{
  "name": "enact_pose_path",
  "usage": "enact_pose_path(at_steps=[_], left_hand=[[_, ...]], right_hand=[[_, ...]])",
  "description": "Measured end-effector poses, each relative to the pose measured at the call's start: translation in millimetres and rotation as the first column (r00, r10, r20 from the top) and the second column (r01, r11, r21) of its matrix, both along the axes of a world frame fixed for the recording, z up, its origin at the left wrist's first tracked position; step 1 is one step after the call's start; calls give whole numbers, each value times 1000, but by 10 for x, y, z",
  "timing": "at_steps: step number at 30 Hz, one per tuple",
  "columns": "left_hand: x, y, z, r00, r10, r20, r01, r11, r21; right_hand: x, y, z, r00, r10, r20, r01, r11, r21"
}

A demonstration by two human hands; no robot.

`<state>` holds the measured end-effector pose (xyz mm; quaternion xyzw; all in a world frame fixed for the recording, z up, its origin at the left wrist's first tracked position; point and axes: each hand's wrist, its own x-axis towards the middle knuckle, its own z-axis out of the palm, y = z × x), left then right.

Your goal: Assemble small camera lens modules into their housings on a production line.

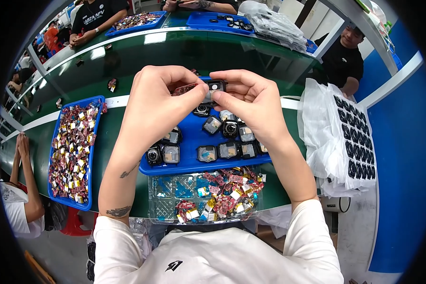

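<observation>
We see a blue plastic tray (189,163) with black square casings (228,150), on a dark green table (113,128).

Bare green belt (184,52) lies open across the upper middle of the frame, above both hands; only a few stray parts (111,84) dot its left. At centre the blue tray (189,166) has free floor in its middle, with watch bodies (228,128) crowding its right and lower edge. Below it the clear tray (163,189) is heaped at right, open at left. The left tray (91,156) and the bags (326,137) at right close off both sides.
</observation>
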<state>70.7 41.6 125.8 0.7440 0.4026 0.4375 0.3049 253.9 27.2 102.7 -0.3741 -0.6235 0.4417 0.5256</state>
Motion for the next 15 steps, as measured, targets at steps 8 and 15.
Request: enact_pose_path(at_steps=[8, 15], left_hand=[[18, -33, -2, 999, 43, 6, -43, 999, 9], [37, -38, -5, 998, 60, 2, -60, 998, 10]], right_hand=[[-62, -58, 14, 1000, -11, -3, 11, 1000, 27], [-93, -70, -4, 999, -29, -42, 31, 998, 53]])
